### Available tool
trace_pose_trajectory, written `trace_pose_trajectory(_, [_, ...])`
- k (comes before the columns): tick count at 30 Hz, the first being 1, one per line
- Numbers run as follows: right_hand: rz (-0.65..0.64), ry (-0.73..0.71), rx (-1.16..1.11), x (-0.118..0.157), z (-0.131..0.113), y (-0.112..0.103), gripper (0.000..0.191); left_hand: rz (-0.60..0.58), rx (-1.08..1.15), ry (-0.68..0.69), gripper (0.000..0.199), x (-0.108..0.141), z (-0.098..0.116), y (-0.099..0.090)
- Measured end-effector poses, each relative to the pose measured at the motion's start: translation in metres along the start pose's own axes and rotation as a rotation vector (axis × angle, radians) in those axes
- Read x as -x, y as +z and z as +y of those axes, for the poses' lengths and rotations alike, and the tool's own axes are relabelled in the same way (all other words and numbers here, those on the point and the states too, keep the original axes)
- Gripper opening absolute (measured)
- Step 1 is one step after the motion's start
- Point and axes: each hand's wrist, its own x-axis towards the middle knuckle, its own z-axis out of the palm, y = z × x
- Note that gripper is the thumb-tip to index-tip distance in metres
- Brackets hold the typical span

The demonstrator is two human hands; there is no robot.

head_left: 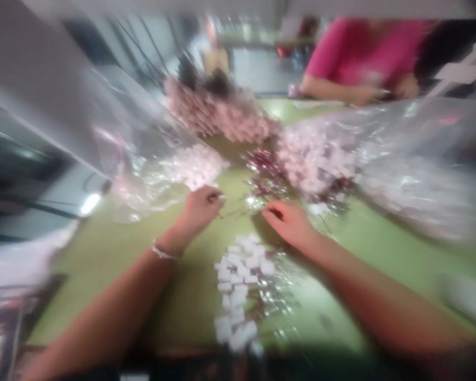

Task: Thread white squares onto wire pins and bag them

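My left hand (200, 210) is closed in a pinch above the green table (190, 296); a small pale bit shows at its fingertips, too blurred to name. Just across from it, my right hand (291, 222) also pinches, and what its fingertips hold, if anything, cannot be made out. Beyond the right hand lie shiny dark red and silver thin pieces (267, 177). Nearer to me, between my forearms, white square pieces (241, 264) form a column, with shiny thin stems (275, 296) pointing right. A heap of small white pieces (198, 164) lies behind the left hand.
Clear plastic bags stand at the left (138, 169) and right (412, 180), the right one beside a pile of pale pink pieces (313, 159). Pink bundles (226, 114) fill the back. Across the table sits a person in a pink top (365, 58).
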Motion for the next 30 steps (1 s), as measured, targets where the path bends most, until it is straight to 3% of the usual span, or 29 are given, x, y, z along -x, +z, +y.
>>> trace_pose_trajectory(3, [0.04,-0.088,0.054,0.005,-0.006,0.0,0.014,-0.12,0.565,-0.31,0.019,0.015,0.013,0.006])
trace_pose_trajectory(5, [0.058,-0.162,0.081,0.009,-0.01,0.0,0.015,-0.209,0.816,-0.395,0.019,0.023,0.019,0.012])
trace_pose_trajectory(7, [0.05,-0.215,0.079,0.012,-0.014,0.0,0.017,-0.277,0.934,-0.411,0.019,0.026,0.02,0.016])
trace_pose_trajectory(15, [0.061,-0.234,0.027,0.014,-0.016,0.001,0.014,-0.326,0.991,-0.409,0.014,0.026,0.015,0.019])
trace_pose_trajectory(23, [0.253,-0.574,0.389,0.011,-0.009,-0.001,0.019,-0.377,0.939,-0.358,0.023,0.03,0.014,0.016])
trace_pose_trajectory(30, [0.199,-0.741,0.58,0.01,-0.008,-0.002,0.027,-0.414,0.898,-0.4,0.024,0.029,0.015,0.014])
